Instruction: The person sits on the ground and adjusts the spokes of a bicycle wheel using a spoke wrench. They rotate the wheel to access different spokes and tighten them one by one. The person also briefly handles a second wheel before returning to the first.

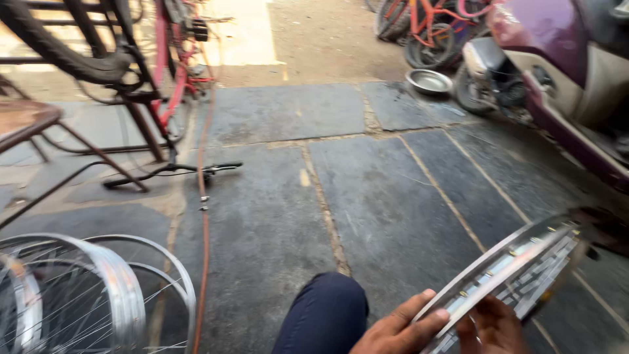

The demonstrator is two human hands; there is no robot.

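A person's left hand (400, 328) curls its fingers over the near edge of a shiny wheel rim (508, 272), steadying it above the stone floor (386, 196); the right hand (491, 328) braces inside, grip unclear. Beyond, a steel bowl (429, 81) sits by a scooter (557, 59).

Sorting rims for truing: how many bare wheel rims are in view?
3 at least: one in the left hand and right hand, rim; two stacked rims bottom left, more possibly hidden.
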